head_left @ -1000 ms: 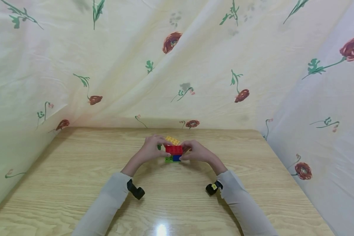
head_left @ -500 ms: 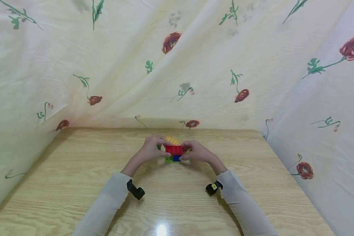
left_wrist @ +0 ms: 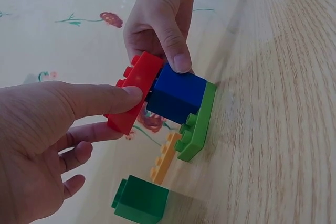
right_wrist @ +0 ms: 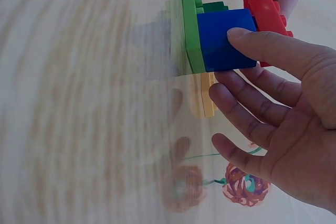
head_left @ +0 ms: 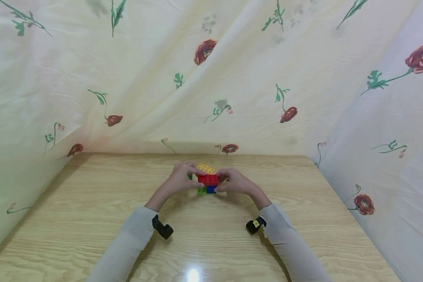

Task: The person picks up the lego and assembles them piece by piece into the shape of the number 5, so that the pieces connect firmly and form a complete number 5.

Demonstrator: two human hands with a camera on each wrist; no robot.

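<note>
My left hand (head_left: 183,178) pinches a flat red brick (left_wrist: 137,85) between thumb and fingers. The red brick sits tilted over a tall blue brick (left_wrist: 177,93), with a narrow gap showing between them in the left wrist view. My right hand (head_left: 235,181) holds the blue brick, thumb on its near face and fingers behind it. Beneath, the blue brick stands on one end of a light green brick (left_wrist: 197,129), whose studs show at the other end. In the head view the red brick covers part of the blue one.
A yellow-orange flat brick (head_left: 206,168) lies on the wooden table (head_left: 211,243) just behind the stack. A dark green brick (left_wrist: 142,200) stands behind my left fingers. Flowered cloth (head_left: 144,78) hangs along the table's back and sides.
</note>
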